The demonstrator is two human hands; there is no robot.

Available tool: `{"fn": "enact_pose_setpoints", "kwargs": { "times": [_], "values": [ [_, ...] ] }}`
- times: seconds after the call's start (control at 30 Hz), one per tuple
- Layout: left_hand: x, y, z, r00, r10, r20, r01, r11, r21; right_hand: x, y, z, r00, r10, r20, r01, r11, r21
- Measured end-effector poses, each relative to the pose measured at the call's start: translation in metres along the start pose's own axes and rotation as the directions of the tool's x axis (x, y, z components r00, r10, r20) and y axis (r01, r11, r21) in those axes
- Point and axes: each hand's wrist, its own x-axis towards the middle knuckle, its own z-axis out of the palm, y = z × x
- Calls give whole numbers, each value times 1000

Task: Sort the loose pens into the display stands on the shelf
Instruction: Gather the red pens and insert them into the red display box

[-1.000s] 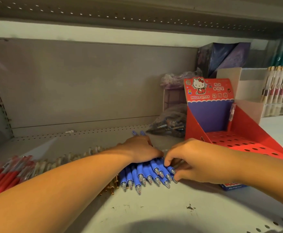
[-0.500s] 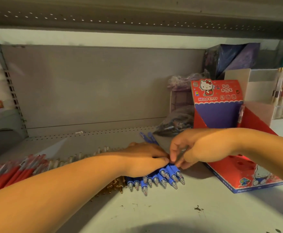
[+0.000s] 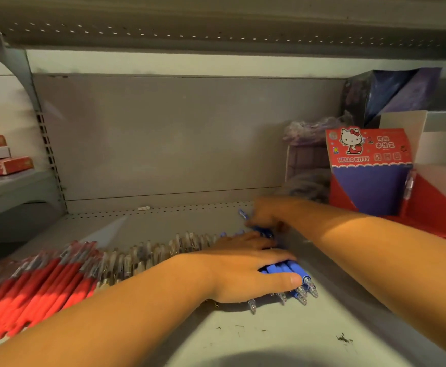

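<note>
A bundle of blue pens (image 3: pixel 282 268) lies on the grey shelf (image 3: pixel 269 337), clear tips toward me. My left hand (image 3: pixel 237 268) rests flat on the bundle, fingers laid over the barrels and thumb stretched along the front near the tips. My right hand (image 3: pixel 269 213) is behind it at the pens' far ends, fingers curled round the blue tops. The red Hello Kitty display stand (image 3: pixel 370 154) stands at the right, partly hidden by my right forearm. One pen (image 3: pixel 408 184) stands in it.
A row of clear pens (image 3: pixel 150 252) and a heap of red pens (image 3: pixel 31 287) lie to the left. Plastic bags (image 3: pixel 306 184), a purple box (image 3: pixel 391 91) and a white box (image 3: pixel 428 133) crowd the back right. Red boxes (image 3: pixel 4 165) sit on the neighbouring shelf.
My right hand has moved from the pens' tips to their far ends. My left hand has slid forward over the bundle with its thumb spread. The view has shifted left.
</note>
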Motion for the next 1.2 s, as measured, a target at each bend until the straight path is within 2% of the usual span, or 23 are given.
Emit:
{"fn": "enact_pose_setpoints", "kwargs": {
  "times": [0.13, 0.33, 0.47, 0.63, 0.83, 1.0, 1.2],
  "values": [
    [-1, -1, -1, 1000, 16, -7, -16, 1000, -4, 13, -2, 10, 1000, 18, 3, -18, 999, 29],
    [0, 0, 3, 999, 3, -33, -1, 998, 64, 14, -8, 11, 996, 11, -92, 4, 988, 155],
    [0, 0, 3, 999, -4, -42, 6, 998, 57, 3, -8, -2, 985, 23, -172, 47, 918, 395],
    [2, 1, 4, 997, 36, -74, -32, 998, 57, -43, 5, 4, 987, 10, -162, 66, 885, 461],
    [4, 5, 5, 998, 37, -53, -35, 999, 39, -102, 36, 17, 977, 128, -170, 4, 786, 618],
    [2, 7, -2, 997, 67, -31, -67, 998, -20, -128, 45, 37, 969, 97, -226, 78, 750, 656],
    [3, 7, -5, 994, 9, -112, -19, 996, -90, -131, 55, 43, 968, 58, -245, 135, 702, 700]
  ]
}}
